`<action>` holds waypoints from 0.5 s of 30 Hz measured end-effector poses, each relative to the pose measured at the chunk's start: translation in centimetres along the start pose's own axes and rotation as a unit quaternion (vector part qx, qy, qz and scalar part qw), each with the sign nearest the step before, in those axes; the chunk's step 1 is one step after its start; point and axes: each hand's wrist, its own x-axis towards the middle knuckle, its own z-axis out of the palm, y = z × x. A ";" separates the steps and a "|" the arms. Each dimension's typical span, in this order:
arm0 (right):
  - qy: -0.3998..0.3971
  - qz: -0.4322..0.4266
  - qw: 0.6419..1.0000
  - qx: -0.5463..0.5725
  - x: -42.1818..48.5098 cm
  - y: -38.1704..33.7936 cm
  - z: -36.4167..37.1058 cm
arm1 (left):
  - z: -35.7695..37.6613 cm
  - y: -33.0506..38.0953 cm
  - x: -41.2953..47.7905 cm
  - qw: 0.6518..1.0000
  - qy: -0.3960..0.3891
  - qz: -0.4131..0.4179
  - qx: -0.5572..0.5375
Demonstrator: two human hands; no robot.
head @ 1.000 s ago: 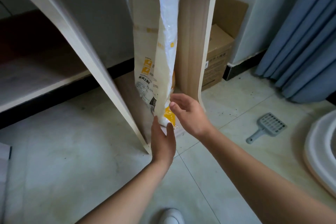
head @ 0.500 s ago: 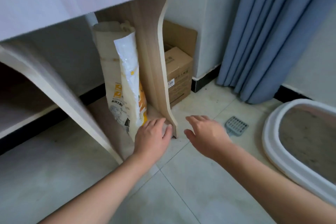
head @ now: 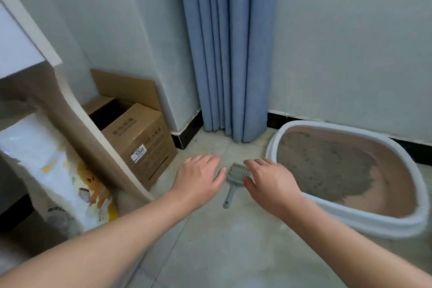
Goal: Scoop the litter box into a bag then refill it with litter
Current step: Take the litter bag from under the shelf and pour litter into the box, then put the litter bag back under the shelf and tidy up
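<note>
A white-rimmed litter box (head: 341,214) with grey litter heaped toward its back left sits on the floor at the right. A grey slotted scoop (head: 233,181) lies on the tiles just left of it. My right hand (head: 268,180) hovers open over the scoop's right side, covering part of its head. My left hand (head: 198,177) is open just left of the scoop, holding nothing. The white and yellow litter bag (head: 58,170) leans under the wooden desk at the left.
A wooden desk side panel (head: 93,135) stands between the bag and a brown cardboard box (head: 140,142). A blue curtain (head: 229,54) hangs in the corner. Pale floor tiles (head: 222,252) stretch toward me.
Both hands have let go of the litter bag and moved right to the scoop. The view has swung right, bringing the whole litter box into sight.
</note>
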 end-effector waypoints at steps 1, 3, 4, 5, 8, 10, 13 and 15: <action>0.004 0.014 1.000 -0.009 -0.1 1.1 0.1 | 1.4 0.8 0.6 1.000 -0.005 0.013 0.002; -0.004 0.027 0.999 -0.036 -0.5 3.2 0.4 | 4.0 2.1 1.3 0.998 -0.009 0.059 0.014; -0.015 0.031 0.998 -0.046 -0.8 4.2 0.5 | 5.1 2.7 1.5 0.996 -0.016 0.090 0.020; -0.022 0.036 0.998 -0.052 -1.0 5.0 0.6 | 5.9 3.2 1.6 0.993 -0.018 0.115 0.023; -0.020 0.048 0.997 -0.056 -1.9 7.0 0.6 | 6.7 4.8 2.1 0.996 -0.008 0.092 -0.005; -0.010 0.056 0.996 -0.067 -2.6 8.1 0.5 | 7.2 5.9 2.5 0.998 -0.012 0.063 -0.028; -0.003 0.084 0.994 -0.065 -3.4 9.6 0.3 | 8.1 7.2 3.4 0.996 -0.018 0.074 -0.042; -0.006 0.101 0.993 -0.063 -4.1 10.4 0.4 | 8.5 8.3 4.0 0.995 -0.020 0.073 -0.063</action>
